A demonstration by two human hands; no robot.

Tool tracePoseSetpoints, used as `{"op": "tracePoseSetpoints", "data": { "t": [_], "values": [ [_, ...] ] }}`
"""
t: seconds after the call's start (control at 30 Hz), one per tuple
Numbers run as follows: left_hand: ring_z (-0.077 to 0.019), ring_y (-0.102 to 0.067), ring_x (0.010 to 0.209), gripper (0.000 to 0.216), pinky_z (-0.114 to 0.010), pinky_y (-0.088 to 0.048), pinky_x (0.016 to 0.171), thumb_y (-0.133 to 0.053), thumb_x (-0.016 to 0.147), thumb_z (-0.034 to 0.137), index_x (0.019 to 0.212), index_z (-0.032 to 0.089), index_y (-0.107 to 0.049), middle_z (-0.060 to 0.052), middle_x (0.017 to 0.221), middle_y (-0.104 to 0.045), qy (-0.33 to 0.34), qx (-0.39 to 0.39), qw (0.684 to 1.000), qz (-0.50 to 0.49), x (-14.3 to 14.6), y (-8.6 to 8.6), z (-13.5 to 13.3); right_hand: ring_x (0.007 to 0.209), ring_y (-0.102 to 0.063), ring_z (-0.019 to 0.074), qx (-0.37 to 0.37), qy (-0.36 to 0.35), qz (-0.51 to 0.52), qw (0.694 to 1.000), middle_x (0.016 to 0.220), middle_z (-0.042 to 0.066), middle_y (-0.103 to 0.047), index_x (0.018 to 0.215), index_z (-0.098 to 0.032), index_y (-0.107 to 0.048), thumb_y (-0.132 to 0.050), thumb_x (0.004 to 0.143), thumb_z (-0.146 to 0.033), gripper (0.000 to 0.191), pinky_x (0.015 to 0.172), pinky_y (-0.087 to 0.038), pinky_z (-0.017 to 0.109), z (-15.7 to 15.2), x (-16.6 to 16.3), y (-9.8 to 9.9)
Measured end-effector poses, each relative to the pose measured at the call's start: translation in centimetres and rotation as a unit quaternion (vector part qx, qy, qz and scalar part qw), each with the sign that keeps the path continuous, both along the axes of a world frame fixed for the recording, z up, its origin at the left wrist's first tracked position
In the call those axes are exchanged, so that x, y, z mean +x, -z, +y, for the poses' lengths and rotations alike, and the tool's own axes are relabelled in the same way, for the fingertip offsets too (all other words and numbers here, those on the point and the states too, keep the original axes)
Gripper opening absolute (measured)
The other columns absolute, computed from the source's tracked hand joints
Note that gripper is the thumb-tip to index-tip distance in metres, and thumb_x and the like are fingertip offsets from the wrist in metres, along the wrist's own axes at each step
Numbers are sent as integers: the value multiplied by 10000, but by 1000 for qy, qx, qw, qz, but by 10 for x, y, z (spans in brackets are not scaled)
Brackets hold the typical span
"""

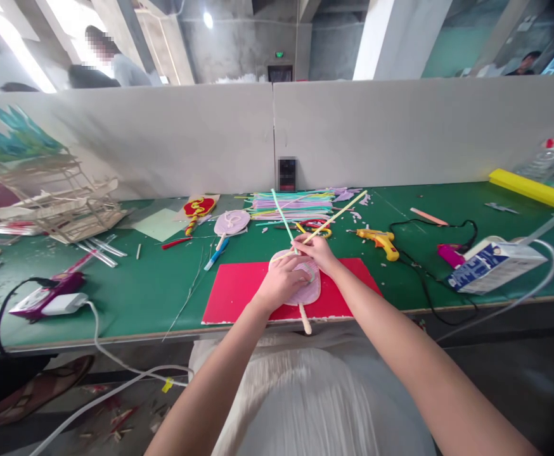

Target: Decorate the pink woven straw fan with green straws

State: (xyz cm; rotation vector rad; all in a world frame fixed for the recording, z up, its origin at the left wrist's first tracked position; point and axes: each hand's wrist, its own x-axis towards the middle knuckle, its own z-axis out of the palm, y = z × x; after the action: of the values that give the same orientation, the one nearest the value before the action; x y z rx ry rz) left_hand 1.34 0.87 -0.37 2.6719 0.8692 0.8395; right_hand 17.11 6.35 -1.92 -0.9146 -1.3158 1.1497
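My left hand presses down on a pale pink round fan-shaped piece that lies on a red sheet; a wooden stick handle juts from under it toward me. My right hand pinches thin stems at the piece's far edge: a yellow stem slants up to the right and a light green stem slants up to the left. Both hands are closed.
On the green table lie a pile of coloured stems, a yellow glue gun with black cord, a second pink fan, a carton, a stick model and a purple device. People sit beyond the white partition.
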Motion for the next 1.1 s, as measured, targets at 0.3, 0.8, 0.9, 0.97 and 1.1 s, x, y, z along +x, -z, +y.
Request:
{"op": "tracePoseSetpoints", "data": {
  "t": [0.3,0.8,0.9,0.97,1.1],
  "values": [
    [-186,-418,1188,150,-405,-220,1056,-501,831,229,842,264,-647,-25,1028,-637,-9,49,998,30,5,-1,-4,635,-615,114,-47,-52,75,995,672,-25,-648,794,-195,-630,-742,594,-326,264,584,-479,214,-2,0,-1],
    [-193,-536,925,176,-313,-365,799,-614,758,280,930,255,-640,-7,964,-655,-190,-76,979,-23,-3,12,12,537,-578,63,-34,128,179,975,665,-11,-663,784,-176,-624,-751,597,-313,264,476,-463,151,11,15,-3],
    [-192,-525,928,157,-328,-358,822,-642,733,283,886,266,-670,-8,961,-631,-210,-101,972,-41,-5,15,14,550,-598,69,-39,173,206,962,640,-14,-662,778,-175,-620,-755,600,-306,259,478,-476,145,14,17,0],
    [-199,-520,934,153,-353,-344,836,-662,712,292,864,291,-682,-4,949,-615,-234,-109,965,-47,-5,17,15,540,-599,66,-55,192,216,956,623,-17,-659,767,-174,-616,-742,623,-293,226,476,-483,142,15,17,3],
    [-211,-514,931,146,-367,-337,817,-664,709,314,852,315,-688,0,916,-618,-251,-117,960,-45,-5,19,16,516,-595,60,-86,202,226,949,593,-24,-648,739,-167,-609,-711,666,-242,147,463,-479,135,16,18,5]
  ]
}}
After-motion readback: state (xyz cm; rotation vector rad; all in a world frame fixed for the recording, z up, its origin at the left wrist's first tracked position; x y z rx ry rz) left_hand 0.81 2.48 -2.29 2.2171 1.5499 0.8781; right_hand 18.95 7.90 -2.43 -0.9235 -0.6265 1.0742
